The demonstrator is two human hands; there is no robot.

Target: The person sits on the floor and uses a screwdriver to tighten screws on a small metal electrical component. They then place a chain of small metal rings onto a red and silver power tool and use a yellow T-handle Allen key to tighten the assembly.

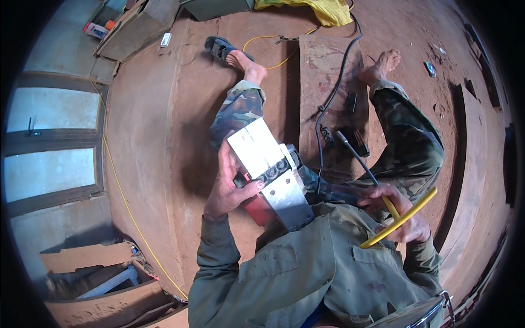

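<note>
Floor (153, 142): reddish-brown wood boards, dusty, spreading ahead of and to the left of my hands; I sit on it with both legs stretched forward.

Plank (328, 82): a shorter board lying beyond my right hand, between my legs, with a black cable (333, 93) running across it.

Power planer (272, 172): upturned across my lap, its flat metal sole facing up, red body underneath, black cutter drum exposed across the middle. It lies against my left palm and to the left of my right hand.

Handling judgement: the planer looks heavy and rigid. The sole plates are smooth and likely slippery. The body and handle beneath are the safe places to take hold; I would keep clear of the cutter drum, where the edges are probably sharp.

Left hand (227, 188): wrapped around the near left side of the planer, thumb lying toward the drum, fingers curled under the red body. Firm grip.

Right hand (402, 216): closed around the yellow handle of a T-handled wrench (383, 205), its thin dark shaft pointing away from me, tip clear of the planer and over the plank.

Yellow cord (128, 202): thin, trailing across the floor well to the left of my left hand.

Small parts (350, 136): dark items on the plank just beyond the wrench tip; kind not determinable.
</note>
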